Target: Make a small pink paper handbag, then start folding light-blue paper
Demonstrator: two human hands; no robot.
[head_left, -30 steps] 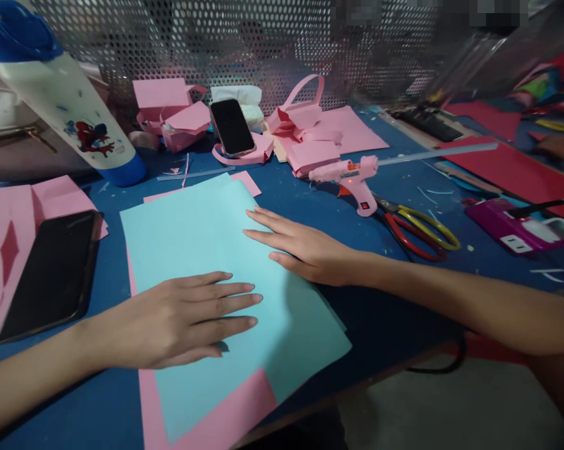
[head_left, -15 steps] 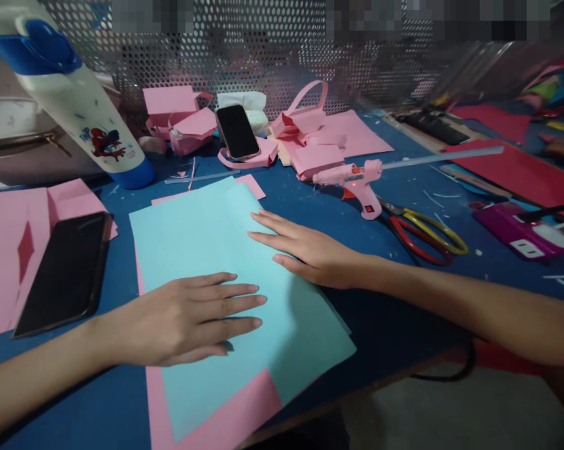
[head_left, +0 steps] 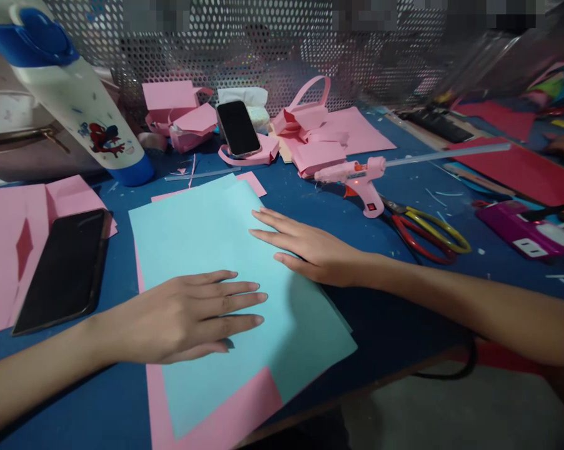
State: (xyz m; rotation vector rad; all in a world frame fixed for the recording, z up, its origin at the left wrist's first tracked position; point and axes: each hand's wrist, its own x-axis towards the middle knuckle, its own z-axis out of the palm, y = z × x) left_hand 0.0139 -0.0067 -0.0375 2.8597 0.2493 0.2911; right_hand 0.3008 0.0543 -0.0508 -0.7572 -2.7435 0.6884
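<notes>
Light blue paper (head_left: pixel 197 237) lies over a pink sheet (head_left: pixel 235 415) near the table's front edge. My left hand (head_left: pixel 183 322) rests flat on the blue paper, its fingers stretched to the right. On the paper's right side lies my right hand (head_left: pixel 310 247), open, fingers pointing left and slightly apart. Neither hand grips anything. Beyond my right hand are a pink glue gun (head_left: pixel 364 184) with a long clear glue stick in it and scissors (head_left: pixel 427 234) with red and yellow handles.
A black phone (head_left: pixel 64 269) lies by pink paper at left, near a bottle (head_left: pixel 87 119). Folded pink paper pieces (head_left: pixel 183 122) and another phone (head_left: pixel 238 128) sit at the back. On the right are a purple power strip (head_left: pixel 521 228) and red sheets (head_left: pixel 521 172).
Both hands stay in place on the blue paper. The view has shifted very slightly.
</notes>
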